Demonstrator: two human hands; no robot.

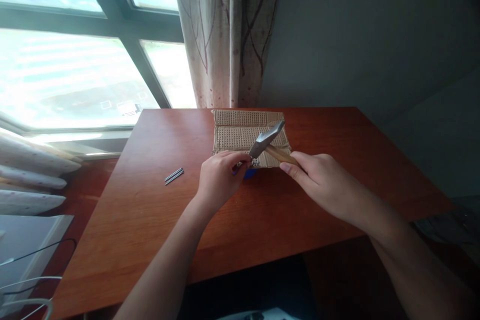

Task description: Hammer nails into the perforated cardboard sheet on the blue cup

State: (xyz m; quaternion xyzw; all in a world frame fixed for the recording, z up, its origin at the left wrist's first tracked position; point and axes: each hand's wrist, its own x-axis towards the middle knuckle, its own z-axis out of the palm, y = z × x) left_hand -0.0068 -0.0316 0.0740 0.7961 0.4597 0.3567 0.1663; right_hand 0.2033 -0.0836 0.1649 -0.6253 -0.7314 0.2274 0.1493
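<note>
My right hand [315,175] is wrapped round the wooden handle of a claw hammer [267,138]. The hammer's metal head slants across a piece of corrugated cardboard [240,137] dotted with rows of holes. Its lower end is right beside the fingertips of my left hand [221,172]. Those fingers are pinched together at the cardboard's near edge, and whatever is between them is too small and covered to make out. Below that edge shows part of a blue object [250,173], mostly hidden by the cardboard and my left hand.
Several metal nails [174,176] lie together on the reddish-brown wooden table [150,230], left of my left hand. A window [75,75] and a patterned curtain [210,35] stand beyond the table. Cables [33,280] run over a white surface at the lower left.
</note>
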